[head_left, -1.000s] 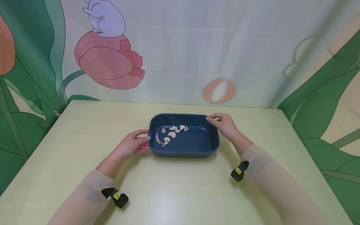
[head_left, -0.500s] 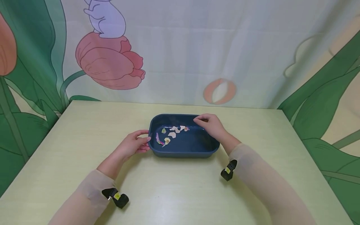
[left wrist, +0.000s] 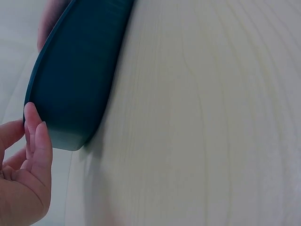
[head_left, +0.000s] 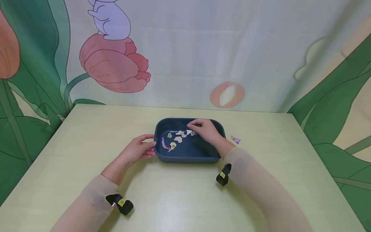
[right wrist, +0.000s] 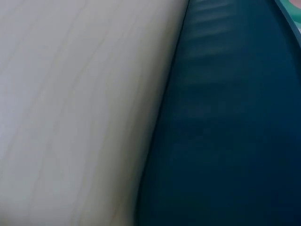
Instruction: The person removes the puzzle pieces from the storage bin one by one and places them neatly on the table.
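A dark blue rectangular basin (head_left: 189, 159) stands mid-table in the head view. My left hand (head_left: 138, 147) holds its left end, thumb at the rim; the left wrist view shows the fingers (left wrist: 41, 146) against the outer wall. Over the basin's back right part is my right hand (head_left: 204, 130), thumb and fingertips bent close together, nothing visible between them. Below and left of those fingertips lie several small flat pieces: a purple strip (head_left: 165, 144), a yellowish flower-like piece (head_left: 172, 146), a green piece (head_left: 169, 135) and white pieces (head_left: 178, 139). The right wrist view shows only basin wall and table.
A small purple piece (head_left: 235, 139) lies on the pale wooden table (head_left: 174, 199), right of the basin and near the right forearm. Behind the table's far edge hangs a curtain (head_left: 179, 64) printed with flowers and leaves.
My right hand has moved left from the basin's right rim to above its inside. The purple piece on the table has come into view. The left hand stays at the basin's left end.
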